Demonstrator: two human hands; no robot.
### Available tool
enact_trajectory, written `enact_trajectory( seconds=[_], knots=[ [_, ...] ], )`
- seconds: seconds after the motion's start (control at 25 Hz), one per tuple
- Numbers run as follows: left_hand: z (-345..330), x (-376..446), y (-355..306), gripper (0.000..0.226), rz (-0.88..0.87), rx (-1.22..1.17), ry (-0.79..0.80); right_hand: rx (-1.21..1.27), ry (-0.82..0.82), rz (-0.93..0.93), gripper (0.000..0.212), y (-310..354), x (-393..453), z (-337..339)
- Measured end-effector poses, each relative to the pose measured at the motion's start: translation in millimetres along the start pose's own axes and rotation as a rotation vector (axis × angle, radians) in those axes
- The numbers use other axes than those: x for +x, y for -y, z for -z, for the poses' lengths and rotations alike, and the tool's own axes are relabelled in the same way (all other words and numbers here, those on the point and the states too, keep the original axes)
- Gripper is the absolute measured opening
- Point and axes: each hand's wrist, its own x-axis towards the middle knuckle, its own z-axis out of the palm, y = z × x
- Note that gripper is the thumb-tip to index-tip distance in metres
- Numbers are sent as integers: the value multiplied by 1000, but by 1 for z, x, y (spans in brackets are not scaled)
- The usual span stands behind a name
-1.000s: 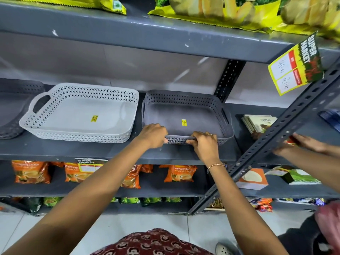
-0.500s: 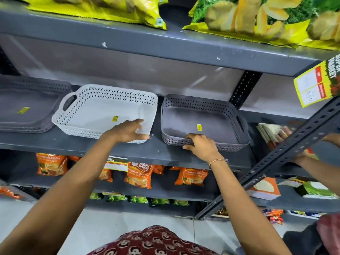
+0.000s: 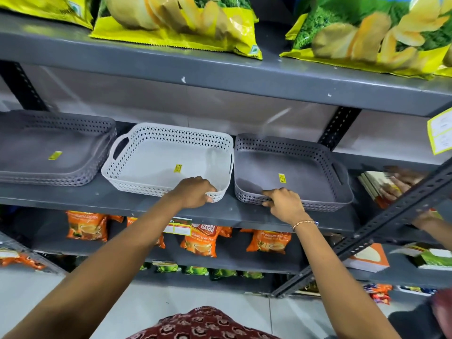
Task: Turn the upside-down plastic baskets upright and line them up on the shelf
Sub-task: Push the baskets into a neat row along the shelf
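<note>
Three perforated plastic baskets stand upright in a row on the grey metal shelf (image 3: 137, 204). The white basket (image 3: 151, 165) is in the middle, and my left hand (image 3: 193, 193) grips its front right corner. Touching it on the right is a dark grey basket (image 3: 305, 172); my right hand (image 3: 285, 203) holds its front left rim. A grey basket (image 3: 49, 148) at the far left looks like a nested stack. Each basket has a small yellow sticker inside.
Yellow chip bags (image 3: 176, 20) lie on the shelf above. Orange tea packets (image 3: 203, 239) fill the shelf below. A slanted perforated metal strut (image 3: 381, 226) crosses at the right, where another person's hand (image 3: 425, 220) reaches near packets (image 3: 381, 187).
My left hand left the dark grey basket and took the white basket's front right corner. The white basket now sits against the dark grey one. The view shifted left, showing the far-left basket.
</note>
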Motion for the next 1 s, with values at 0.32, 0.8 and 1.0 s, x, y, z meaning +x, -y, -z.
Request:
enact_trajectory(
  seconds=[0.32, 0.8, 1.0],
  knots=[
    [0, 5, -2, 46, -25, 28, -52, 21, 22, -6, 34, -1, 8, 4],
    [-3, 7, 2, 41, -45, -20, -23, 24, 24, 23, 33, -5, 3, 1],
    [-4, 6, 1, 41, -44, -33, -26, 7, 3, 34, 32, -5, 2, 1]
  ],
)
